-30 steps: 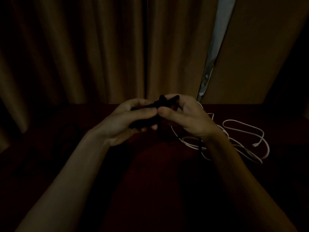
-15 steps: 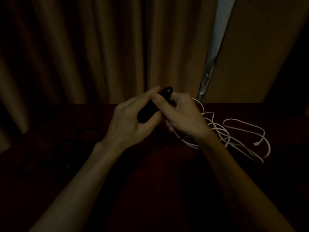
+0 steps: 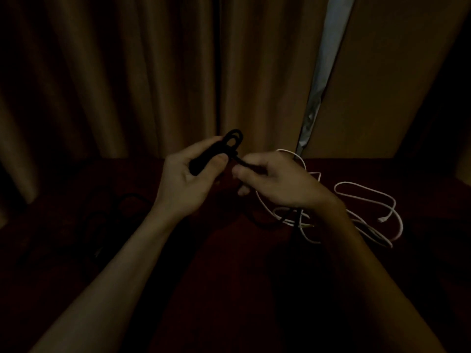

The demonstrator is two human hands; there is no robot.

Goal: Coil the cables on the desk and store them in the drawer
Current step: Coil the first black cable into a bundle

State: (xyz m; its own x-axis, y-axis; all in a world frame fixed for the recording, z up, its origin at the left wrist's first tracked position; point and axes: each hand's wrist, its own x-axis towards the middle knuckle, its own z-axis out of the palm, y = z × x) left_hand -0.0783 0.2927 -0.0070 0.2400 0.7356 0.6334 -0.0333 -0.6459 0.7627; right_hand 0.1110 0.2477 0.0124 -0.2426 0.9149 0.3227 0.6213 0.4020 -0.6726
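Since half a second ago our 2 hands have drawn apart: the right hand (image 3: 277, 182) has slid off to the right with the tail of the black cable (image 3: 229, 142), and the bundle's loop now stands clear above the left thumb. The left hand (image 3: 186, 182) is curled round the folded bundle, held up over the desk (image 3: 229, 250), while the right pinches the free end between thumb and fingers, taut from the bundle's neck. We judge we are cinching the last wrap. Pull too hard and the loops could slip out of the left grip and spring open; slacken and the wrap may unwind. The loose white cable (image 3: 367, 189) lies just beside and partly under our right wrist, so a careless sweep could snag it or drag it along. 1 more dark cable (image 3: 127, 200) seems to lie at the left, hard to make out in this dimness. The drawer is not in view.
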